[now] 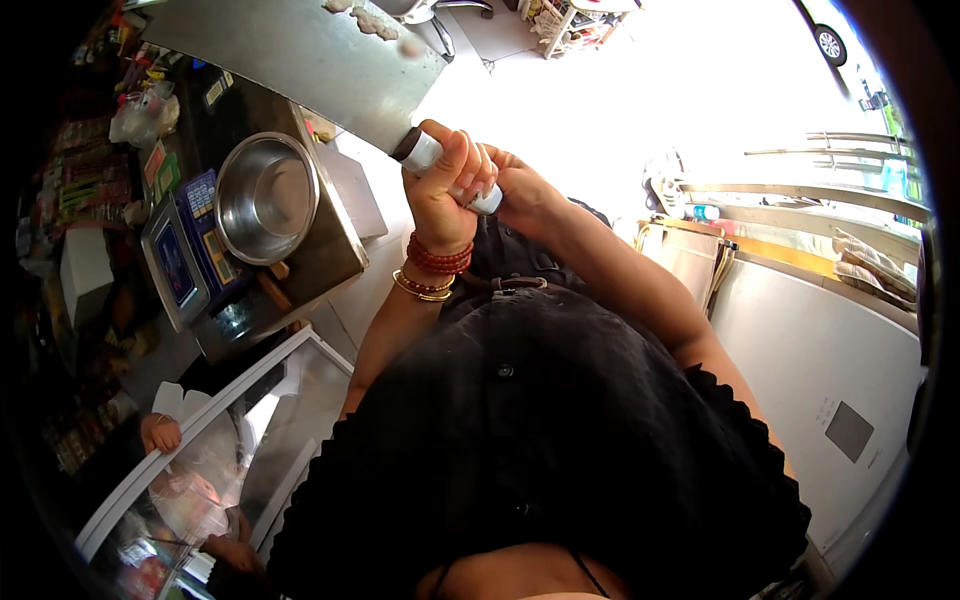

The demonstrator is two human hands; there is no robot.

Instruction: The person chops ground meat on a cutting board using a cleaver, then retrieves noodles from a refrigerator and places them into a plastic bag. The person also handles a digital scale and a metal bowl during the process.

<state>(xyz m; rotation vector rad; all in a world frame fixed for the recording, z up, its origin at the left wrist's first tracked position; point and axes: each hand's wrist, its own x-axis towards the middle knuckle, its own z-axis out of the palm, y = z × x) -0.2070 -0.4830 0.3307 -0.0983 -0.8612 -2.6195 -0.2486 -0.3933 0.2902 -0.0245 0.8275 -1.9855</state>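
Observation:
My left hand [442, 176], with red bead bracelets and a gold bangle at its wrist, is wrapped around a white cylindrical handle-like piece [424, 152] with a dark end. At its lower end are the fingers of my right hand [529, 187], which seem to pinch it; the contact is partly hidden. The dark end meets the corner of a broad flat steel plate [315, 67] in the picture. Whether the two are joined, I cannot tell. Pale, lumpy scraps [371, 24] stick to the steel near the top.
Left, a counter [322, 247] bears a steel bowl [266, 199] and a purple keypad device [201, 196]. Below stands a white-framed glass case [202, 420], with another person's hand [161, 435] on its frame. A white appliance [810, 390] and folded chair [679, 251] are right.

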